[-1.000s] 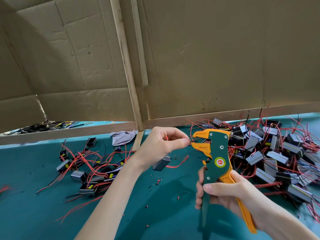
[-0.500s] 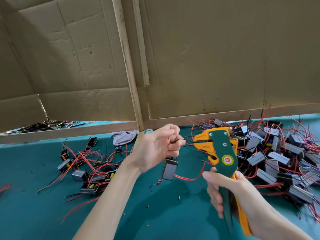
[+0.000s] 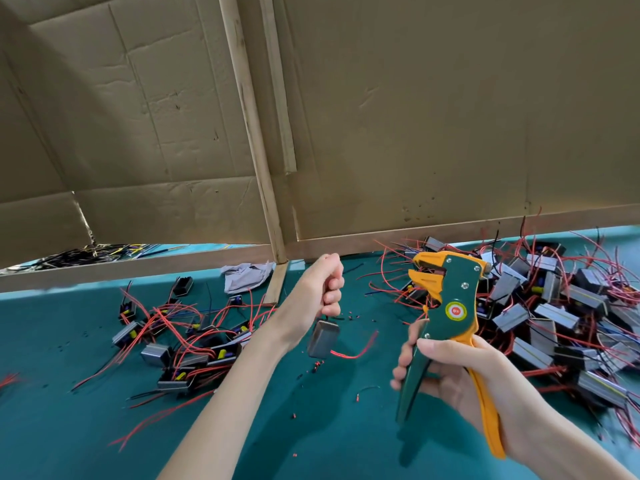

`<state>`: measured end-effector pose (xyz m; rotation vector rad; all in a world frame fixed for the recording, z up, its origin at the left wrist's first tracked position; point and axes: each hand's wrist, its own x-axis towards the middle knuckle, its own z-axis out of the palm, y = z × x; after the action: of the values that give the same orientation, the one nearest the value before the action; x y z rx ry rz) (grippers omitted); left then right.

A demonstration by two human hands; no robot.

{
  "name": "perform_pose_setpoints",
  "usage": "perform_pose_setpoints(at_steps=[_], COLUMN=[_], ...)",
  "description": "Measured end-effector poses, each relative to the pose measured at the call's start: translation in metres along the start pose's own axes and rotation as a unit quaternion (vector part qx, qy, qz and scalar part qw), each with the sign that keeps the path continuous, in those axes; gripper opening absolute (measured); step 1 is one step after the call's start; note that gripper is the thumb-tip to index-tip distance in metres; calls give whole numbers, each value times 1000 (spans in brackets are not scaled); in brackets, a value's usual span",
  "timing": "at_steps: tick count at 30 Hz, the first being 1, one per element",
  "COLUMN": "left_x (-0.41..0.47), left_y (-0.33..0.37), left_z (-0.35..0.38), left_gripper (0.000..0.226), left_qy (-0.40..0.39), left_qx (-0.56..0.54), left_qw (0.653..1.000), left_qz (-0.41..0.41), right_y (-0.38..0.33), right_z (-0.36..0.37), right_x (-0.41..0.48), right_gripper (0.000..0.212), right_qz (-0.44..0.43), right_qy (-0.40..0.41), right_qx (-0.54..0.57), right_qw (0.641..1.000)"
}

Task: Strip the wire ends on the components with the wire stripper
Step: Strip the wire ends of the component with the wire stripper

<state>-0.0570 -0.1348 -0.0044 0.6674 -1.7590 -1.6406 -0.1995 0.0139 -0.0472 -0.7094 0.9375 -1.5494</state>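
**Figure: Lead clear of the tool head, 2 grips drawn apart**

*Change over 0.5 s.* The left hand has pulled away from the tool. A black lead ran from its fist to the jaws then; now bare table shows between the 2. The wire stripper has swung more upright, and its 2 handles have spread apart. The right hand stays on it, fingers curled round the green handle while the orange handle lies along the palm. The left fingers are curled into a fist round the leads of the held component, which hangs tilted just below that fist.

*Materials and shapes.* Behind both grips stands a wall of creased brown corrugated cardboard, braced by pale wooden strips. Under them lies a matte teal table cover. Beyond the right grip is a heap of components: grey, boxy metallic cases trailing thin red and black leads. A smaller cluster lies outboard of the left grip, and a crumpled grey cloth beyond it. The stripper has a green screwed body, an orange head and a round red-and-yellow label. The held component is a small grey block with rounded corners. A red wire curves from its lower end toward the right grip. Tiny red and black insulation scraps dot the cover beneath it.
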Motion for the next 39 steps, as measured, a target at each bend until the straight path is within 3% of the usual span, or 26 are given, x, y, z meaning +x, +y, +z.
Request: perform_pose_setpoints(at_steps=[5,8,10,13,20,26,28,32,39], left_x=[1,1,1,0,5,10,11,9,3], left_y=[-2,-1,-2,-5,-21,-23,-23,-24,-27], left_z=[3,6,7,6,13,16,14,11,10], left_gripper=[21,45,51,30,18,38,41,16,15], left_qy=[23,26,45,59,124,128,122,119,57], left_qx=[35,129,235,347,146,72,102,172,219], left_qw=[999,990,968,929,971,982,980,971,971], left_qz=[17,48,78,118,144,118,119,112,73], right_y=[1,1,2,2,1,-2,-2,-1,1], right_z=[-2,-2,-2,-3,-5,0,2,1,-4], right_x=[0,0,1,1,0,-1,-2,-1,3], right_gripper=[11,11,13,28,31,16,15,14,17], right_qz=[3,5,6,9,15,23,24,30,44], right_qy=[-8,-7,-10,-19,-43,-18,-13,-11,-2], right_qx=[-4,2,3,0,-9,-1,-3,-5,-1], right_qw=[1000,1000,1000,1000,999,1000,1000,999,999])
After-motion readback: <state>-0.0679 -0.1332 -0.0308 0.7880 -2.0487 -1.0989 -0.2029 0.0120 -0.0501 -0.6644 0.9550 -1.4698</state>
